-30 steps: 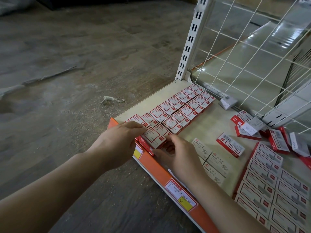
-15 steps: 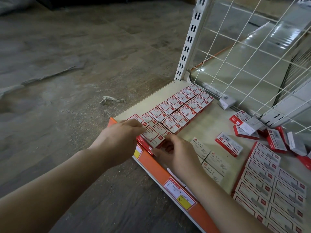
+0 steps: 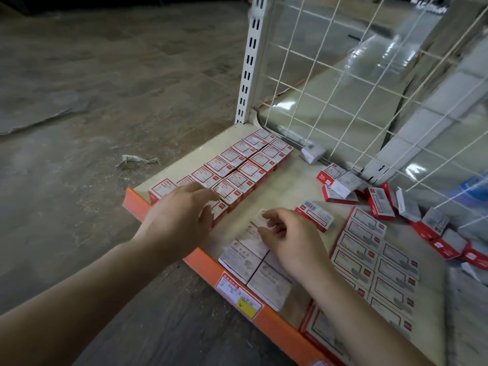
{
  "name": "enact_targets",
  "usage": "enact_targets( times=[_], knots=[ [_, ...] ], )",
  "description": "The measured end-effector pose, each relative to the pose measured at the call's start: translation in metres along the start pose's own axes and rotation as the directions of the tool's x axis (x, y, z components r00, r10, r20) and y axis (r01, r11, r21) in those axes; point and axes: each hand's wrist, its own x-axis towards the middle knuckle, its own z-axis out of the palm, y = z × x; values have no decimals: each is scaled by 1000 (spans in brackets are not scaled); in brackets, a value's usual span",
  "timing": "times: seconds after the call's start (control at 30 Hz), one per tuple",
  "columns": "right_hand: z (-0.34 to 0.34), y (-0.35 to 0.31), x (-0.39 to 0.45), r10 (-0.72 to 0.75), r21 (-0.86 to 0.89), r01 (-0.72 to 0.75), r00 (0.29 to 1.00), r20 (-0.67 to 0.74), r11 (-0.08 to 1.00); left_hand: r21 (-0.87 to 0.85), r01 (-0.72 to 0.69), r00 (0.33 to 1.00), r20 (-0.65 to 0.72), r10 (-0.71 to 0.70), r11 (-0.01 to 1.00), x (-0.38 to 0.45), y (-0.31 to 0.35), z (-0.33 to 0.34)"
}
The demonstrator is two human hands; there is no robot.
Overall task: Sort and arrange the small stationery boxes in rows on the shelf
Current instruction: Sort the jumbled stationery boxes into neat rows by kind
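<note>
Boxes [image 3: 239, 167] in two rows running toward shelf's [image 3: 287, 191] back, left hand [image 3: 182, 215] flat, right hand [image 3: 287, 239] loosely curled.

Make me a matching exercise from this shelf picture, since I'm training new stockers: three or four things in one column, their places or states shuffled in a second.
Things:
1. left hand
2. right hand
3. white boxes
4. loose red boxes

Places or states:
A. tumbled near the wire grid
B. over the near end of the two red-and-white rows
C. fingers curled above the white boxes
D. flat at the orange front edge

Pairs: 1-B, 2-C, 3-D, 4-A
</note>
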Motion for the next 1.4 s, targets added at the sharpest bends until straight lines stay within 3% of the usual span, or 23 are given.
enact_targets(
  times=[0.47, 0.8, 1.03, 1.2, 1.4],
  knots=[
    [-58, 64, -37, 147, -66, -155, 982, -121, 986, 32, -260, 933, 268, 242, 965, 7, 101, 68],
    [-68, 91, -40, 237, -100, -252, 961, -145, 962, 115, -246, 919, 344, 193, 962, 9, 112, 85],
    [-55, 89, 0, 192, -206, -218, 971, -140, 954, 131, -249, 905, 383, 182, 960, 17, 114, 84],
    [-50, 91, 23, 260, -352, -271, 962, -79, 896, 66, -222, 903, 391, 179, 973, 21, 111, 83],
    [-51, 89, 28, 283, -315, -293, 956, -78, 903, -37, -147, 930, 335, 151, 988, 19, 108, 85]
  ],
)
